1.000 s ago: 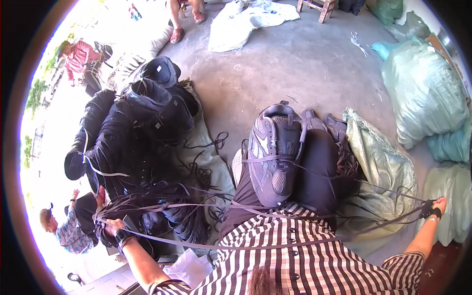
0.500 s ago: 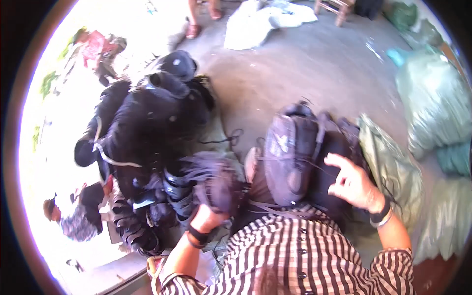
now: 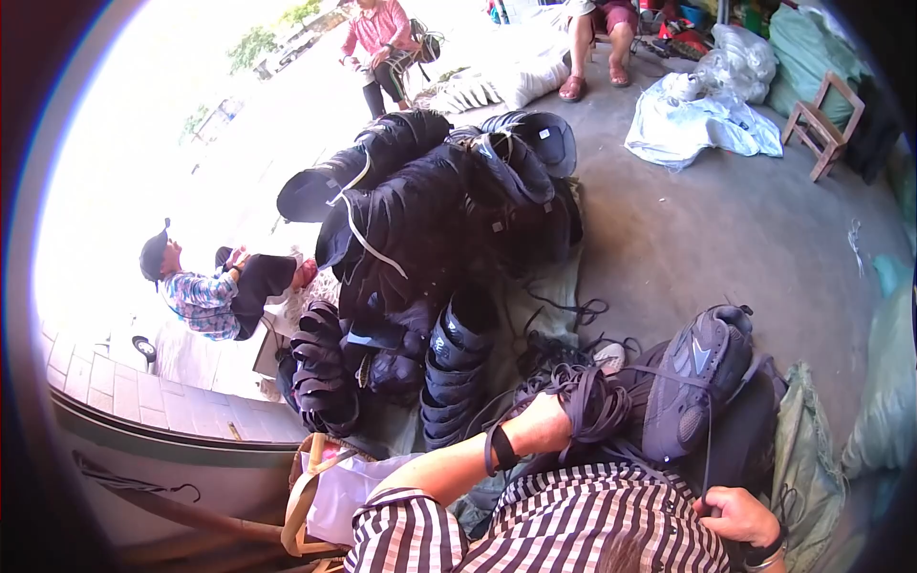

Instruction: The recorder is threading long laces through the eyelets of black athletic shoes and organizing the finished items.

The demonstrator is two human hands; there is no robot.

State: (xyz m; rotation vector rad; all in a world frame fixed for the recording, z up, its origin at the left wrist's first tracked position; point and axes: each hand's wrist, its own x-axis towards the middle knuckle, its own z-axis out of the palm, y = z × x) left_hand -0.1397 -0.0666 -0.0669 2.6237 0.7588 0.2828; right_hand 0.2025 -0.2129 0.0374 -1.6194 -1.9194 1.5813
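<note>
A grey sneaker (image 3: 680,401) lies at my lap on top of dark material, and a dark shoelace is threaded through it. My left hand (image 3: 543,425) is closed round a thick bundle of dark shoelaces (image 3: 597,401) just left of the sneaker. One strand of lace runs down from the sneaker to my right hand (image 3: 743,518), whose fingers are pinched on it near the lower edge. More tangled laces lie beyond my left hand, beside a small pale piece (image 3: 609,357).
Stacks of nested black shoe uppers (image 3: 420,210) stand ahead and left. A green sack (image 3: 807,468) lies at my right, by pale green bags (image 3: 888,411). Farther off are a white sack (image 3: 702,124), a wooden stool (image 3: 823,129) and seated people. A handled bag (image 3: 306,497) stands lower left.
The view has swung left. My left hand has brought the lace bundle next to the sneaker. My right hand, earlier raised with fingers spread, has dropped and now pinches the lace.
</note>
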